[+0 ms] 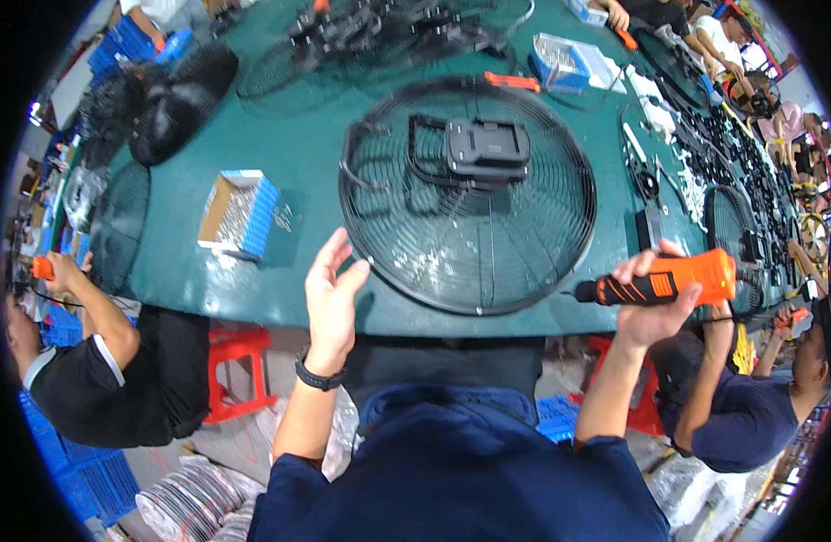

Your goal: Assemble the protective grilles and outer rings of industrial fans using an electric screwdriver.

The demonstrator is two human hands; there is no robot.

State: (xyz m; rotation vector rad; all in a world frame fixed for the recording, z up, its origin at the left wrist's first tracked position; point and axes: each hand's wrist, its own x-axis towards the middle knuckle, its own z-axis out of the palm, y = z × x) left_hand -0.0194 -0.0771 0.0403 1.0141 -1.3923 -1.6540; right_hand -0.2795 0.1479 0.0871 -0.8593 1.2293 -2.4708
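A round black wire fan guard (589, 194) lies flat on the green table in front of me. A black plastic housing (489, 149) with a loop-shaped bracket sits on its upper part. My left hand (331, 303) is raised at the guard's lower left rim, fingers apart and nothing in them; whether it touches the rim I cannot tell. My right hand (652, 316) grips an orange and black electric screwdriver (707, 275), held level past the guard's lower right side. The tool's tip points left, apart from the guard.
An open blue box of small screws (263, 217) stands to the left, with a few spilled beside it. Another screw box (560, 61) and an orange-handled tool (512, 82) lie at the back. Scissors (647, 183) and black parts lie right. Co-workers sit on both sides.
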